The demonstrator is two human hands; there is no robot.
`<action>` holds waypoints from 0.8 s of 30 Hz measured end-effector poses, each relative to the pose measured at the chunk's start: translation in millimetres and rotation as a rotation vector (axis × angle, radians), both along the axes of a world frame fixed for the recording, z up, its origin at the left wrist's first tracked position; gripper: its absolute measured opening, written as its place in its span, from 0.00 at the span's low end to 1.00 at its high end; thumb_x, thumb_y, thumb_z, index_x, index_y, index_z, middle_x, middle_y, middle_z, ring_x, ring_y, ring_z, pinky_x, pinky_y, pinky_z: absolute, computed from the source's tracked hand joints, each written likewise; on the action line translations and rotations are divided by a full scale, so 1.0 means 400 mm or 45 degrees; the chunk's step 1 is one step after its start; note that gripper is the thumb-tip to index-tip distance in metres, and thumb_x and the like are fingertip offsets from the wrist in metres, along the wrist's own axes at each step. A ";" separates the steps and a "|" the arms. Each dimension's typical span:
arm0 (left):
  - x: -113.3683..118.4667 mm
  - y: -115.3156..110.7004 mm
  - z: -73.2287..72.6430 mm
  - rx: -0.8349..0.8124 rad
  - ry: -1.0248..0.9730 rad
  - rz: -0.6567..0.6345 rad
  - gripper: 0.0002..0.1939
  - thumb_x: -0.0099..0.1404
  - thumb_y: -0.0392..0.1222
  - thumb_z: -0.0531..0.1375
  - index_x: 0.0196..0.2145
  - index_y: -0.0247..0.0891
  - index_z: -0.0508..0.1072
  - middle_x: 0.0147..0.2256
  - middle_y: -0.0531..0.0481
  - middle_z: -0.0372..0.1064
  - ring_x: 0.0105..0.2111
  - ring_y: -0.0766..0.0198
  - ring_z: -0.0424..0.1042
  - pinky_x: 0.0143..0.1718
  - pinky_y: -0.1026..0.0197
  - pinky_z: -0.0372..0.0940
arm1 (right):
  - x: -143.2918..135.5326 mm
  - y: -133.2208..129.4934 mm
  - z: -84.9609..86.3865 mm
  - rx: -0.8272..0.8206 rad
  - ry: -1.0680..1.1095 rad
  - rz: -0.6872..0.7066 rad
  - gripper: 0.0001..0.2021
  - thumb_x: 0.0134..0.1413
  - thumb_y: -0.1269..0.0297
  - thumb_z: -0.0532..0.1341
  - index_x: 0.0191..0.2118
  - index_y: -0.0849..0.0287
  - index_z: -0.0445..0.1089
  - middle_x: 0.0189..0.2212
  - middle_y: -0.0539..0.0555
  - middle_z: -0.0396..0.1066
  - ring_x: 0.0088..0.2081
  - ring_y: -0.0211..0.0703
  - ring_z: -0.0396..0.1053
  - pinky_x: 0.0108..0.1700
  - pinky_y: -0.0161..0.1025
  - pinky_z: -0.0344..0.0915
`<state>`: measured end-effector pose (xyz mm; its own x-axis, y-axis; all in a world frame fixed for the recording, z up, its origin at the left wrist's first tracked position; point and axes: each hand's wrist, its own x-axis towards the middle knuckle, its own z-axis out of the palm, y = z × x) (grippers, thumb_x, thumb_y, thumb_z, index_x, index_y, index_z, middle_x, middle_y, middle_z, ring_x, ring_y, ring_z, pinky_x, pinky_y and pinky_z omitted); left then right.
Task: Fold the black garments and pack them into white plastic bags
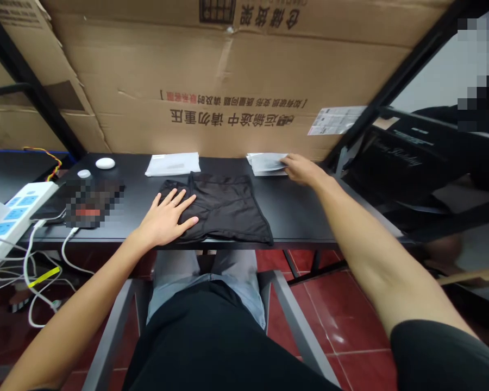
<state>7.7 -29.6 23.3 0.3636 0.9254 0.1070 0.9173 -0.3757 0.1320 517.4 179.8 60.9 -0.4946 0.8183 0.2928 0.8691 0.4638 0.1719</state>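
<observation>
**Flat palm on the shorts, other hand at the bags**

Closest to the lens I see my lap in dark cloth, and both bare arms stretching out over the near edge of the table (301,214).

My left hand (167,217) lies released, palm down and fingers spread, on the near left part of the shorts (224,206). It presses the cloth flat and grips nothing.

Those shorts are black, of thin matte fabric, folded into a rough trapezoid that is narrower at the far side and wider toward me. A seam runs from the far edge down the middle, and soft creases cross the cloth. The near hem lies right along the table's near edge, about midway between its left and right ends.

My right hand (301,169) reaches to the far right of the table and rests on a stack of clear bags (265,163) by the far edge; fingers are curled onto the top one, though I cannot tell if they pinch it.

A white packet (173,163) lies at the far edge just beyond the shorts. A power strip (12,217) hangs off the left end. Cardboard (236,81) stands behind the far edge.
</observation>
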 end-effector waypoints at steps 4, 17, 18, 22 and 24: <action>-0.011 0.004 0.004 0.081 -0.169 0.001 0.45 0.83 0.69 0.55 0.86 0.44 0.55 0.84 0.37 0.53 0.84 0.39 0.53 0.83 0.28 0.49 | -0.087 -0.074 0.025 0.141 0.070 -0.155 0.20 0.77 0.69 0.57 0.67 0.67 0.73 0.62 0.74 0.76 0.63 0.64 0.73 0.57 0.53 0.74; 0.130 0.004 0.087 0.592 -0.309 -0.293 0.30 0.73 0.42 0.73 0.69 0.44 0.74 0.76 0.36 0.67 0.75 0.40 0.68 0.77 0.36 0.66 | -0.493 -0.411 -0.021 0.213 -0.021 0.246 0.15 0.76 0.71 0.60 0.61 0.61 0.77 0.58 0.66 0.82 0.58 0.60 0.77 0.42 0.44 0.72; 0.145 0.006 0.079 0.577 -0.273 -0.314 0.26 0.73 0.40 0.73 0.66 0.43 0.77 0.75 0.36 0.69 0.74 0.41 0.70 0.76 0.37 0.67 | -0.495 -0.416 -0.026 0.178 -0.017 0.247 0.16 0.75 0.71 0.61 0.62 0.61 0.76 0.59 0.67 0.82 0.59 0.60 0.77 0.42 0.44 0.73; 0.180 0.013 0.047 0.502 -0.133 -0.302 0.08 0.78 0.36 0.66 0.52 0.44 0.82 0.68 0.43 0.78 0.66 0.48 0.78 0.57 0.49 0.80 | -0.456 -0.422 -0.039 -0.018 0.037 0.385 0.29 0.71 0.72 0.64 0.74 0.59 0.68 0.67 0.66 0.79 0.64 0.59 0.78 0.49 0.45 0.80; 0.184 0.012 0.041 0.480 -0.089 -0.264 0.09 0.82 0.37 0.62 0.49 0.46 0.83 0.65 0.47 0.81 0.62 0.51 0.81 0.44 0.54 0.80 | -0.414 -0.424 -0.043 -0.075 0.080 0.469 0.32 0.69 0.74 0.63 0.76 0.56 0.66 0.70 0.65 0.77 0.66 0.59 0.78 0.53 0.47 0.81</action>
<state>81.2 -24.7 39.8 0.5173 0.7253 0.4543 0.8113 -0.5845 0.0095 351.6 10.3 43.7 -0.7415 0.6050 0.2902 0.6501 0.7549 0.0872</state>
